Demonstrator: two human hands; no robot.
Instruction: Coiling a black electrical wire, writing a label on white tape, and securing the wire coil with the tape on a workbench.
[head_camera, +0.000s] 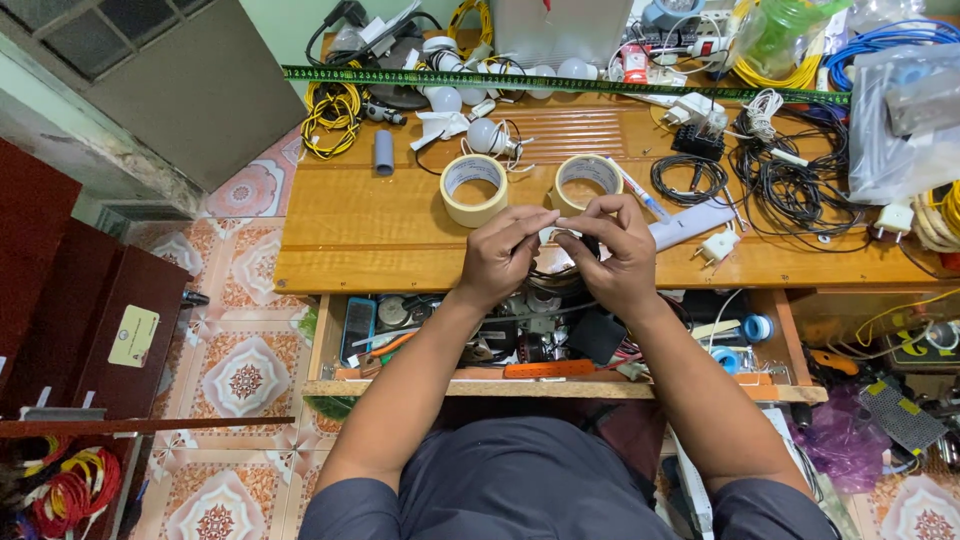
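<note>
My left hand (502, 255) and my right hand (615, 250) meet above the front edge of the wooden workbench (380, 240). Together they pinch a small dark part with thin black wire (560, 262) looped under it. The fingertips of both hands touch at the top. Most of the part is hidden by my fingers. Two rolls of cream tape stand just beyond my hands, one (474, 188) to the left and one (588, 180) to the right.
An open drawer (400, 385) full of tools and parts lies below my hands. A green measuring tape (400, 76) runs across the back. Coiled black cables (790, 185), white bulbs (485, 132), plugs and a yellow wire coil (330, 115) crowd the bench.
</note>
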